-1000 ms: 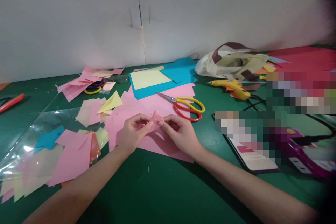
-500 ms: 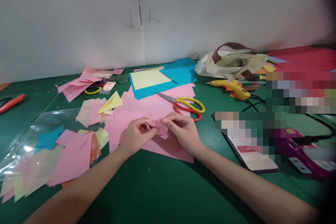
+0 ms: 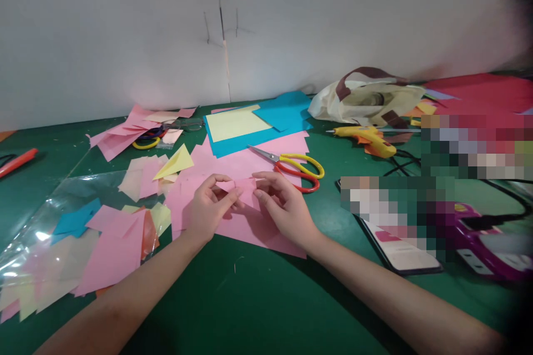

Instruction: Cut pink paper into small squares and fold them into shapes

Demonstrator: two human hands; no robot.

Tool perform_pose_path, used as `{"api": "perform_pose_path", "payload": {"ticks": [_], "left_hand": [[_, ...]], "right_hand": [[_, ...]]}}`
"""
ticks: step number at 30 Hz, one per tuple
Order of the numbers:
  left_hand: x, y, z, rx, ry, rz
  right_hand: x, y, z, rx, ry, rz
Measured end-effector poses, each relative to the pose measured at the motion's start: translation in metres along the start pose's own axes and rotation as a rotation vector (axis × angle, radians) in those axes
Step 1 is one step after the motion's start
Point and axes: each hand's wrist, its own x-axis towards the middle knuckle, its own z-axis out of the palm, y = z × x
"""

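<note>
Far to the left of the scissors, a clear plastic bag of coloured scraps lies on the green desk, with no label to be read on it; nearer the scissors, on the same side, sits a folded yellow piece; next comes the person's left hand, left of the scissors and closer to the body, thumb and fingers pinched on the left end of a small pink piece; that piece hangs above the larger pink sheets, just in front of the scissors; the right hand, on the near side of the scissors' handles, grips its right edge between thumb and fingertips; a second ago the piece showed a peak pointing up, then half a second ago a flap pointing down, and now it is spread flatter, its upper edge nearly straight; this suggests it is being turned and reshaped, the folding not yet finished; meanwhile the scissors have stayed put; right of the scissors lie a yellow glue gun and, closer to the body, a phone, its screen partly blocked out, with a pink patch and marks too small to read; no brand is legible on either, nor on the purple object farthest right of the scissors
</note>
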Motion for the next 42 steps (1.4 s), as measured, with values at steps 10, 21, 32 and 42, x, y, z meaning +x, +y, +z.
{"api": "perform_pose_path", "payload": {"ticks": [10,21,32,42], "left_hand": [[0.002,-0.002,-0.002,0.035,0.017,0.035],[0.002,-0.003,-0.002,0.077,0.098,0.096],[0.003,-0.005,-0.005,0.095,0.06,0.139],[0.003,-0.003,-0.004,0.142,0.103,0.192]], "right_hand": [[0.001,-0.004,0.0,-0.111,0.005,-0.187],[-0.001,-0.011,-0.001,-0.098,-0.058,-0.173],[0.001,-0.007,0.0,-0.091,-0.102,-0.131],[-0.001,-0.01,0.001,-0.12,-0.103,-0.125]]}}
